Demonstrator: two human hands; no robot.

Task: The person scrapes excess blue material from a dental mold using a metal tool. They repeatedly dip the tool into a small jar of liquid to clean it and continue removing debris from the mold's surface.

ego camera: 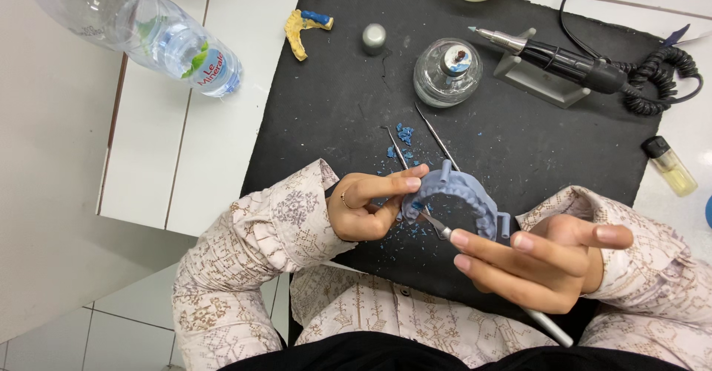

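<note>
Grey-blue arch-shaped dental model (460,197) is held over black mat (334,104), pinched in left hand (367,204). Right hand (541,260) grips thin metal carving tool (445,231), tip at the arch's inner edge. Judgement: brace fingers, short light strokes, away from thumb.

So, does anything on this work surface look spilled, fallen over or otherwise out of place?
Yes. Small blue wax crumbs lie scattered on the black mat, near two thin metal tools. A clear plastic water bottle lies on its side on the white counter. Nothing looks broken.
</note>
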